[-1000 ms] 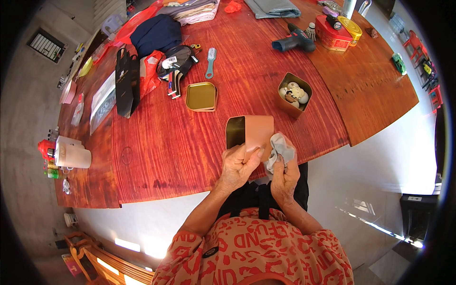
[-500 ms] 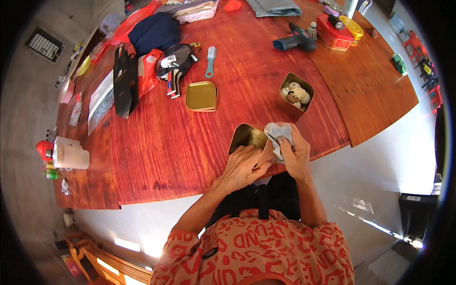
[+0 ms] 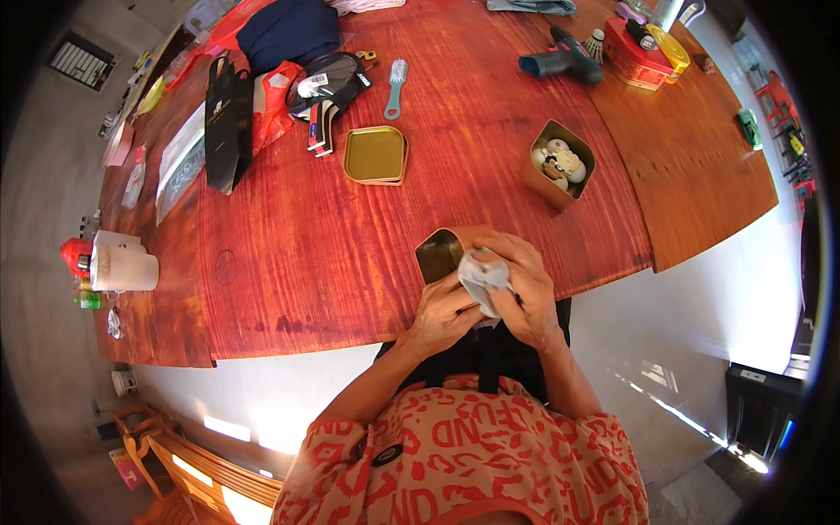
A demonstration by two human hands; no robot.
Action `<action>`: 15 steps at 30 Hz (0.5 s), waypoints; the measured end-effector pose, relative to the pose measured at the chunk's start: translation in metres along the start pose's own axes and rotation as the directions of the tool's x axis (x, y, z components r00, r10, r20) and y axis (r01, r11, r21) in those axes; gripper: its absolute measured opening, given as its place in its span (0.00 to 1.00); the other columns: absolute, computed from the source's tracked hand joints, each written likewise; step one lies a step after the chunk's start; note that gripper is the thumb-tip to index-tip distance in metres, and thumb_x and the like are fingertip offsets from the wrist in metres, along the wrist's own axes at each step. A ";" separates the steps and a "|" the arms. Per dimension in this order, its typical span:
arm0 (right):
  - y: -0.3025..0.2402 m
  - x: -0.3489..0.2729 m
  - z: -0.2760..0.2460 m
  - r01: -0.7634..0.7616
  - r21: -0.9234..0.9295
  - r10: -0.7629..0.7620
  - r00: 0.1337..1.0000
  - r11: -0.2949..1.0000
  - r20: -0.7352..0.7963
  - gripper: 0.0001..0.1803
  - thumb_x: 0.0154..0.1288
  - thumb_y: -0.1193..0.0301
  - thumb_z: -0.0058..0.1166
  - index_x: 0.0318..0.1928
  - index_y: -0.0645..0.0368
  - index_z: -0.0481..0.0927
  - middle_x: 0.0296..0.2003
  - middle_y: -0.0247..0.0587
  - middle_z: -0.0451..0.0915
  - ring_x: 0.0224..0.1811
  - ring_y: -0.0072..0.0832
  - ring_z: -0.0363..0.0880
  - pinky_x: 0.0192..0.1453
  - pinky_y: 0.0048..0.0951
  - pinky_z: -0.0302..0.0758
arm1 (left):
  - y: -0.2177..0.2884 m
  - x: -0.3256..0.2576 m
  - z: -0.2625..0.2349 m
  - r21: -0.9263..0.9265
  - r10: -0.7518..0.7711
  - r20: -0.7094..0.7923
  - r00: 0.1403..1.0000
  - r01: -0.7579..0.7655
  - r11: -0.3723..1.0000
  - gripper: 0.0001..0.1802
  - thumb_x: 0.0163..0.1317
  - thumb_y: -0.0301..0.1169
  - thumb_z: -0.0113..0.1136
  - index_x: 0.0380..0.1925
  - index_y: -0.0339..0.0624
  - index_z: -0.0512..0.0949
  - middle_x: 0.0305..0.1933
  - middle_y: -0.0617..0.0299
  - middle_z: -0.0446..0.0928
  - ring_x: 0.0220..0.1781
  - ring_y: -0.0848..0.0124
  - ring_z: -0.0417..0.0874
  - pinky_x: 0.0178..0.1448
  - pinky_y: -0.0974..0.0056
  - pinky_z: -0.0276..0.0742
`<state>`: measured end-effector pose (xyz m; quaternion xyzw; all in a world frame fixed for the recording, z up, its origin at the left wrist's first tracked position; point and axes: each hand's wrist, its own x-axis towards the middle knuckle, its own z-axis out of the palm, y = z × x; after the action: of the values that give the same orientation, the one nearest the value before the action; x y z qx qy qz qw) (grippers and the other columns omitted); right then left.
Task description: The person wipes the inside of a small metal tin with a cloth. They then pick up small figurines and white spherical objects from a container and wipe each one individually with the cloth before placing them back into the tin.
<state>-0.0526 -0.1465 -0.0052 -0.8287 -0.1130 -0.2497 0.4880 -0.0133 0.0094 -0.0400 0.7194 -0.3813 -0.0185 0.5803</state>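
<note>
The left hand [image 3: 440, 318] grips the tin [image 3: 437, 255] — likely light, stiff, slippery; best held by its walls — the right hand [image 3: 530, 296] clutches soft cloth [image 3: 481, 278].

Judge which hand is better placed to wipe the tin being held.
Probably the right hand: it holds the grey cloth by the tin, while the left hand supports the tin.

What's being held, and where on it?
Left grip: tin, near side by the open end. Right grip: bunched cloth, by its right side.
</note>
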 end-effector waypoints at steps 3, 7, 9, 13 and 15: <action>0.009 0.013 0.006 -0.069 0.129 0.066 0.998 0.989 0.025 0.16 0.56 0.76 0.48 0.46 0.63 0.79 0.49 0.48 0.77 0.53 0.43 0.73 0.58 0.41 0.67 | 0.005 -0.003 0.000 -0.038 -0.015 0.017 1.000 0.015 0.999 0.07 0.50 0.21 0.66 0.32 0.35 0.81 0.37 0.56 0.80 0.33 0.64 0.83 0.36 0.64 0.78; 0.026 0.026 0.015 -0.243 0.251 0.235 0.970 0.937 0.062 0.14 0.62 0.76 0.48 0.47 0.66 0.77 0.47 0.49 0.76 0.44 0.40 0.79 0.47 0.33 0.74 | 0.007 -0.005 -0.002 -0.013 -0.039 0.039 0.998 0.039 0.999 0.08 0.52 0.22 0.67 0.33 0.35 0.81 0.33 0.56 0.80 0.33 0.64 0.82 0.36 0.65 0.78; 0.029 0.026 0.014 -0.272 0.239 0.258 0.962 0.932 0.087 0.14 0.63 0.76 0.47 0.47 0.67 0.77 0.47 0.49 0.76 0.42 0.39 0.80 0.45 0.30 0.75 | 0.007 -0.009 -0.006 -0.003 -0.078 0.083 0.993 0.079 0.997 0.08 0.52 0.21 0.67 0.34 0.35 0.81 0.33 0.56 0.80 0.33 0.65 0.82 0.37 0.65 0.78; 0.020 0.007 0.013 -0.113 0.205 0.105 0.993 0.972 0.050 0.15 0.58 0.75 0.50 0.47 0.63 0.79 0.51 0.46 0.75 0.53 0.41 0.75 0.56 0.38 0.69 | 0.003 -0.013 -0.005 -0.136 -0.123 0.055 0.991 0.129 0.982 0.09 0.53 0.20 0.66 0.35 0.35 0.81 0.38 0.57 0.80 0.41 0.68 0.83 0.43 0.66 0.79; 0.015 -0.006 0.011 0.028 0.020 -0.029 0.998 0.999 0.059 0.17 0.56 0.74 0.52 0.47 0.61 0.80 0.53 0.44 0.74 0.57 0.42 0.72 0.61 0.42 0.65 | -0.001 -0.018 -0.008 -0.175 -0.141 0.083 0.987 0.153 0.973 0.09 0.53 0.20 0.65 0.36 0.36 0.80 0.41 0.56 0.79 0.44 0.66 0.81 0.44 0.64 0.79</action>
<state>-0.0480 -0.1443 -0.0234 -0.8293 -0.1418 -0.2310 0.4886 -0.0219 0.0266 -0.0456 0.6890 -0.3437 -0.1210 0.6265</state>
